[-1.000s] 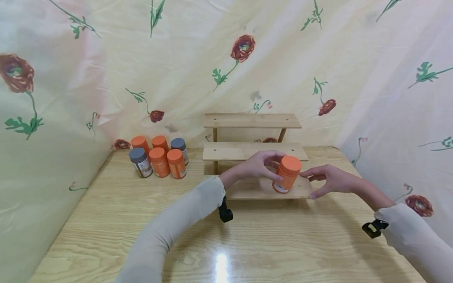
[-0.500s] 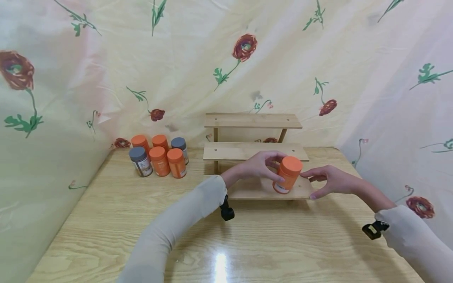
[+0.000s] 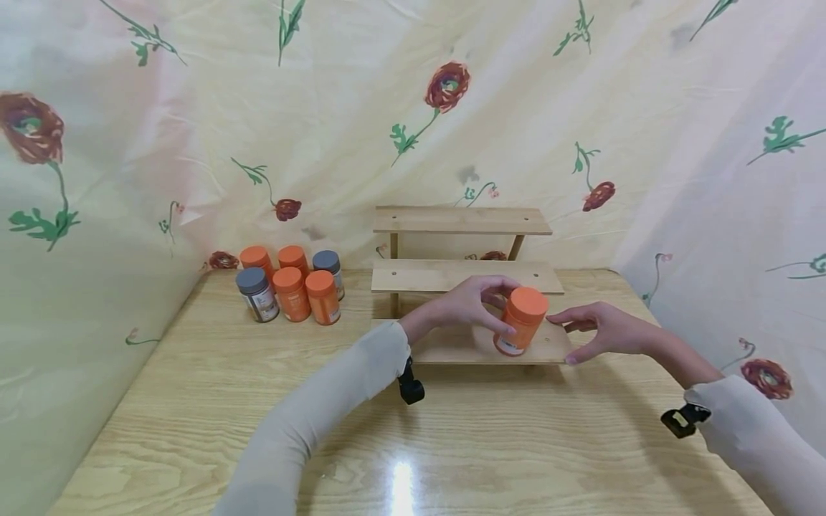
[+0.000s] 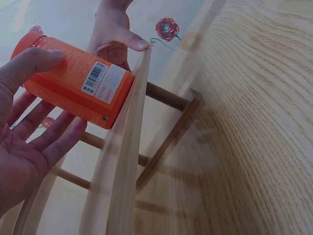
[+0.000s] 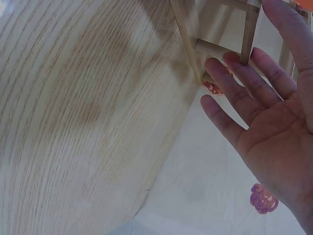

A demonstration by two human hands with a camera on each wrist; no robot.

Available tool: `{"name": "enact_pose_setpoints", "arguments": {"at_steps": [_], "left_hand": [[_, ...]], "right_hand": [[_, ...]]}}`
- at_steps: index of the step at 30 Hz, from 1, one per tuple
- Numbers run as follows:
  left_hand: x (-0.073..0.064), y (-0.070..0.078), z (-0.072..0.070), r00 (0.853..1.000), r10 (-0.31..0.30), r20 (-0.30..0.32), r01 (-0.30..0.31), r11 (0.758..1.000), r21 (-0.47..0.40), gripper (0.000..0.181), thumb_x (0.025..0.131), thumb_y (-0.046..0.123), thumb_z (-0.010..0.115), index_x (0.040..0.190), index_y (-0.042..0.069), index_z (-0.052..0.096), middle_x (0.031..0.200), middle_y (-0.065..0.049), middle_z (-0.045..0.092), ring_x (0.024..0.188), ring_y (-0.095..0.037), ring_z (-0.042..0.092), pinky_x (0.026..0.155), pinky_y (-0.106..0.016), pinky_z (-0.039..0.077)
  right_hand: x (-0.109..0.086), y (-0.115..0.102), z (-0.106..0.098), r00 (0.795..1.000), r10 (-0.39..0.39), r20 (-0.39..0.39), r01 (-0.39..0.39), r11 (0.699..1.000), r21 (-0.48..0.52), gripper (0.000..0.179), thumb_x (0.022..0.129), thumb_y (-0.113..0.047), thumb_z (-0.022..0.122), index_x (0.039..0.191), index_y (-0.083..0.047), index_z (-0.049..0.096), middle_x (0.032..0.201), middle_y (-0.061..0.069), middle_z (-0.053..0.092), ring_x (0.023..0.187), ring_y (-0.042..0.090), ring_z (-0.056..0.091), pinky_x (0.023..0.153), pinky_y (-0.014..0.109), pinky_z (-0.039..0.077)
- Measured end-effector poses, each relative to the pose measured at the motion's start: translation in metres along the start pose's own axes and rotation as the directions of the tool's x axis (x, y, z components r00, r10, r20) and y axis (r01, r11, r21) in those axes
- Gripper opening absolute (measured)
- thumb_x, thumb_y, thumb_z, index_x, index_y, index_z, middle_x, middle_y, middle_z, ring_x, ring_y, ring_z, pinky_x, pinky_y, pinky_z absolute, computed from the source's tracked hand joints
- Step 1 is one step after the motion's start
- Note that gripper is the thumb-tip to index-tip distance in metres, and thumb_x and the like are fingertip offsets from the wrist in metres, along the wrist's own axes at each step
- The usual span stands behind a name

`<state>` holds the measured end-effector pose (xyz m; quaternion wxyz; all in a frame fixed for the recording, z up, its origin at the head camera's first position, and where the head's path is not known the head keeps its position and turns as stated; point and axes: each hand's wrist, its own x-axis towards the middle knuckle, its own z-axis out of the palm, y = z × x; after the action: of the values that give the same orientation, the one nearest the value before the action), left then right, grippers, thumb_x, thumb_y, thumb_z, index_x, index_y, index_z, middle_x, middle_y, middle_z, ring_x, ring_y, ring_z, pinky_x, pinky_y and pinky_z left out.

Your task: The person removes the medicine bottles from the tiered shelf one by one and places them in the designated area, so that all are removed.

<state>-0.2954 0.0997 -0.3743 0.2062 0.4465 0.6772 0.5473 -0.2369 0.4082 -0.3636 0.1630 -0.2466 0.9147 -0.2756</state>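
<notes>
My left hand (image 3: 474, 304) holds an orange jar (image 3: 521, 326) with a screw lid, thumb on the near side and fingers behind. The jar leans slightly, its base close over the lowest board of a three-tier wooden shelf rack (image 3: 452, 351). A barcode label faces the left wrist view on the jar (image 4: 73, 73), whose base edge is right at the board. My right hand (image 3: 600, 330) holds the right end of that board, thumb at the front corner and index finger at the back. In the right wrist view the right hand (image 5: 274, 117) has the board's end between thumb and fingers.
Several lidded jars stand grouped at the back left, including an orange jar (image 3: 292, 297) and a grey-lidded jar (image 3: 258, 297). The middle board (image 3: 419, 276) and top board (image 3: 458, 221) rise behind the hands. Floral cloth (image 3: 323, 107) surrounds the wooden table (image 3: 310, 387).
The orange jar has shifted slightly left and toward the front of the lowest board with my left hand. My right hand stays at the board's end.
</notes>
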Motion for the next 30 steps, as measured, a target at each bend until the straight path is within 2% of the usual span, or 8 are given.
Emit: {"name": "enact_pose_setpoints", "arguments": {"at_steps": [7,11,18,24,30], "left_hand": [[-0.009,0.004,-0.004,1.0,-0.016,0.01,0.016,1.0,0.004,0.064,0.08,0.001,0.085,0.138,0.004,0.057,0.134,-0.008,0.064,0.11,-0.008,0.066,0.103,-0.032,0.054],[-0.013,0.006,-0.007,0.999,-0.039,0.01,0.039,0.999,0.002,0.066,0.08,0.003,0.086,0.139,0.006,0.057,0.133,-0.006,0.065,0.112,-0.01,0.066,0.102,-0.03,0.054],[-0.024,0.01,-0.016,0.999,-0.045,-0.009,0.045,0.999,-0.002,0.065,0.079,0.009,0.088,0.137,0.014,0.06,0.132,0.001,0.066,0.112,-0.011,0.068,0.108,-0.044,0.051],[-0.035,0.014,-0.026,0.999,-0.02,-0.05,0.022,0.999,0.029,0.065,0.078,0.01,0.089,0.136,0.014,0.06,0.13,-0.002,0.064,0.111,-0.015,0.068,0.098,-0.032,0.057],[-0.049,0.019,-0.037,0.997,-0.029,-0.075,0.033,0.999,0.042,0.067,0.078,0.012,0.089,0.138,0.016,0.059,0.13,-0.002,0.064,0.111,-0.019,0.067,0.092,-0.032,0.06]], "right_hand": [[-0.001,-0.001,-0.001,1.0,0.0,-0.005,0.0,1.0,0.002,0.07,0.079,-0.026,0.089,0.138,-0.001,0.062,0.141,0.024,0.06,0.123,0.045,0.062,0.097,0.026,0.054],[0.0,0.0,0.0,1.0,-0.001,-0.007,0.001,1.0,0.005,0.07,0.079,-0.026,0.089,0.138,-0.001,0.062,0.141,0.023,0.061,0.123,0.045,0.063,0.095,0.021,0.053],[0.0,0.0,0.0,1.0,0.002,-0.006,-0.002,1.0,0.015,0.071,0.078,-0.026,0.089,0.138,0.0,0.061,0.141,0.023,0.061,0.123,0.046,0.062,0.093,0.018,0.052],[0.0,0.0,0.001,1.0,-0.011,-0.017,0.011,1.0,0.007,0.071,0.077,-0.025,0.09,0.138,-0.001,0.062,0.14,0.023,0.062,0.121,0.038,0.065,0.092,0.017,0.052],[0.0,0.0,0.001,0.999,-0.031,-0.019,0.031,0.999,0.011,0.071,0.078,-0.023,0.09,0.138,0.001,0.061,0.14,0.024,0.061,0.119,0.024,0.067,0.092,0.017,0.052]]}}
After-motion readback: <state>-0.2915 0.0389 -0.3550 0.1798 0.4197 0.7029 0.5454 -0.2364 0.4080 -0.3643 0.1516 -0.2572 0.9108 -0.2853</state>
